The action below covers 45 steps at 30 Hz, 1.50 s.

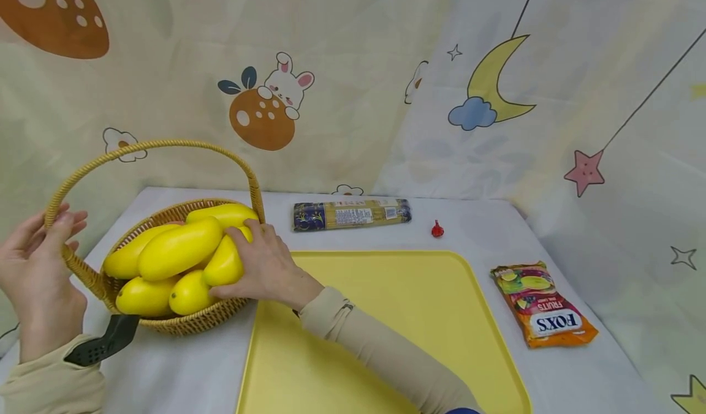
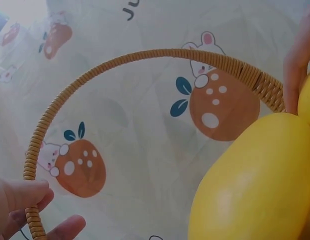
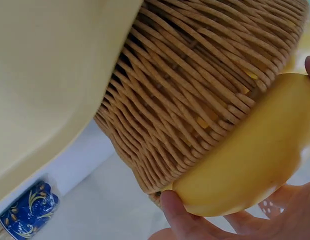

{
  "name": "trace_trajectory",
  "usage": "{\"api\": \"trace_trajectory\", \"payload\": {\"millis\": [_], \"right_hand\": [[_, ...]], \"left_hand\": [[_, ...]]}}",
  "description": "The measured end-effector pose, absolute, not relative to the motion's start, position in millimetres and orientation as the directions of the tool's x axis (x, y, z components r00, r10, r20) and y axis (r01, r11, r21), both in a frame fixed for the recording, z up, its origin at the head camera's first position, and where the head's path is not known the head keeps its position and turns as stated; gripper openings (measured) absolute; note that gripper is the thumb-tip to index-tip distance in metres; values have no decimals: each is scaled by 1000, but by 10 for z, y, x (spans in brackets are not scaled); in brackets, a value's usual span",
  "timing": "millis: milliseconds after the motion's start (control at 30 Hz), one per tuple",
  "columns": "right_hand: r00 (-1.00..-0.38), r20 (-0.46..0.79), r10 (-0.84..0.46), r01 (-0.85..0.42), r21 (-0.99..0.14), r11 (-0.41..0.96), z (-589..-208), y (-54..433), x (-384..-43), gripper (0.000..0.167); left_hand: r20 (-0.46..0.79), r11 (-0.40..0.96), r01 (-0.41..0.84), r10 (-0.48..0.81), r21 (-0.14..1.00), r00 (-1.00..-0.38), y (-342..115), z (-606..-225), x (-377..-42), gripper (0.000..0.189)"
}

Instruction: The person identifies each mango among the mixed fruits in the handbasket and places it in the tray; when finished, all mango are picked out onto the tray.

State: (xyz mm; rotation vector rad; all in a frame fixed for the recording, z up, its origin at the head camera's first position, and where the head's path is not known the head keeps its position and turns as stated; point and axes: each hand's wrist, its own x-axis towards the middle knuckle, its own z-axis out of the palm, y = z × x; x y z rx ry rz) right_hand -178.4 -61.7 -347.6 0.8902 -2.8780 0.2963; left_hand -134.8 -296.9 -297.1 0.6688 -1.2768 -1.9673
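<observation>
A wicker basket (image 1: 193,325) heaped with several yellow mangoes (image 1: 179,248) stands at the left in the head view. My left hand (image 1: 41,273) holds the left side of its arched handle (image 1: 160,144), thumb and fingers around the wrapped cane, as the left wrist view (image 2: 25,200) also shows. At the basket's right side my right hand (image 1: 265,267) grips one mango (image 1: 226,261) from above. In the right wrist view that mango (image 3: 245,155) lies against the woven rim, with fingertips (image 3: 177,210) on its skin. A reddish thing behind the mangoes is mostly hidden.
A yellow tray (image 1: 397,316) lies right of the basket, under my right forearm. Behind it are a long pack of noodles (image 1: 353,215) and a small red object (image 1: 437,229). A Fox's candy bag (image 1: 543,307) lies at the right. Printed cloth (image 1: 358,95) hangs behind.
</observation>
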Motion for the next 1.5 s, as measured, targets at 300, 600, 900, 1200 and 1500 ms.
{"api": "trace_trajectory", "payload": {"millis": [300,600,900,1200,1500], "right_hand": [[-780,228,-582,-621,-171,765,-3264,-302,-1624,91],[-807,199,-556,-587,-173,791,-3340,281,-1603,92],[-810,96,-578,-586,-96,805,-3703,546,-1645,92],[-727,117,-677,-683,-21,730,-3828,259,-1656,92],[-750,-19,-661,-661,6,750,-3916,175,-1684,93]], "left_hand": [[-31,-277,298,-778,913,-628,-2941,-2962,-1344,36],[-40,-291,297,-773,909,-633,-2931,-2934,-1347,36],[-23,-292,326,-776,899,-630,-2908,-2933,-1355,33],[-47,-299,314,-787,901,-615,-2939,-2939,-1322,33],[14,-301,399,-784,866,-621,-2930,-2957,-1351,37]]}}
